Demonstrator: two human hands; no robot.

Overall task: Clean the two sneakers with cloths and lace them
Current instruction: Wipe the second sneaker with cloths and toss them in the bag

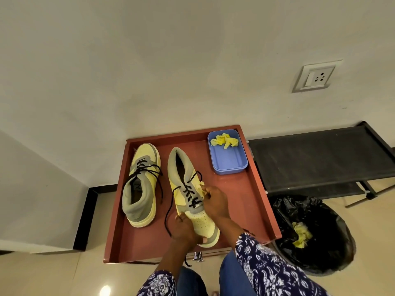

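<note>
Head view: held sneaker [192, 201] toe-toward-person.

The left sneaker's [141, 184] insole label is too small to read

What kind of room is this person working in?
Probably a room in a home: a plain wall with a white socket plate, a bin lined with a black bag on the tiled floor, and two yellow sneakers on a reddish-brown wooden tray.
</note>
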